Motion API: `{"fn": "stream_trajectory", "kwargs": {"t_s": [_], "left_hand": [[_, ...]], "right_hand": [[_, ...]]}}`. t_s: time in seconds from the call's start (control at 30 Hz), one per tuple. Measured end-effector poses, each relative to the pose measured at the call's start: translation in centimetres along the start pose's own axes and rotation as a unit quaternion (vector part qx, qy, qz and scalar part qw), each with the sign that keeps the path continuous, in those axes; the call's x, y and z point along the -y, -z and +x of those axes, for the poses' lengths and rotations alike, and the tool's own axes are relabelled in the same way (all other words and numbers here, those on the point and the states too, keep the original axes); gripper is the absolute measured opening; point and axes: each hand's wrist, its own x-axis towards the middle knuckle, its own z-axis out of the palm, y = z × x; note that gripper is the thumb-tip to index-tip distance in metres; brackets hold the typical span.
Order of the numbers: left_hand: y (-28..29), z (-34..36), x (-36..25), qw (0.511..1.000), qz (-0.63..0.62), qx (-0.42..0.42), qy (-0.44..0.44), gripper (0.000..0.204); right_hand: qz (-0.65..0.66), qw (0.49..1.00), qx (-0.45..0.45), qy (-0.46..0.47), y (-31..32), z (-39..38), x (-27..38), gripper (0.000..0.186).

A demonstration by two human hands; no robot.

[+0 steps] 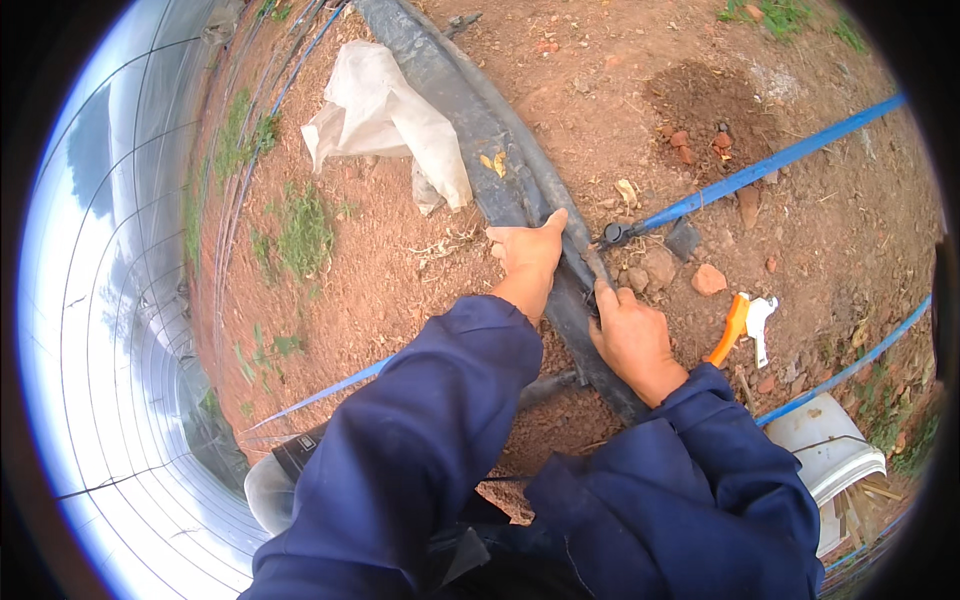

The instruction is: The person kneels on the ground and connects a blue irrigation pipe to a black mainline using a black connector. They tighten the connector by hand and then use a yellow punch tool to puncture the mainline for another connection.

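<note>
Red soil lies under a flat black hose (500, 170). Left hand (528, 255) presses flat on it, fingers spread. Right hand (632, 335) pinches a small black fitting at the hose edge, near a blue tube (760, 170) and orange tool (733, 328).

Reddish bare soil (400, 270) all around, tufts of grass (300, 230) sprouting on the left, a clear plastic greenhouse wall (110, 300) curving alongside, daylight pouring through.
</note>
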Motion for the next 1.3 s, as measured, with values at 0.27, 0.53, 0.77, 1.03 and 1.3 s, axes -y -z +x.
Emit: {"fn": "stream_trajectory", "kwargs": {"t_s": [0.27,0.53,0.77,1.03,1.3], "left_hand": [[0.5,0.3,0.8,0.995,-0.056,-0.045,-0.069,0.098],[0.9,1.8,3.1,0.97,-0.203,0.002,-0.138,0.087],[1.3,-1.4,3.0,0.988,-0.096,0.024,-0.119,0.128],[0.5,-2.2,3.4,0.983,0.057,-0.026,-0.173,0.12],[0.5,-1.3,5.4,0.97,-0.023,-0.03,-0.241,0.113]], "right_hand": [[-0.018,0.999,-0.019,0.024,-0.2,0.1,-0.2,0.061],[0.027,0.996,-0.016,0.083,0.2,0.6,-1.0,0.063],[0.008,0.995,0.034,0.095,0.7,1.0,-0.9,0.061],[0.109,0.992,0.046,-0.038,0.9,1.5,-1.3,0.056],[0.099,0.995,0.009,0.019,3.3,4.2,-3.7,0.048]]}}
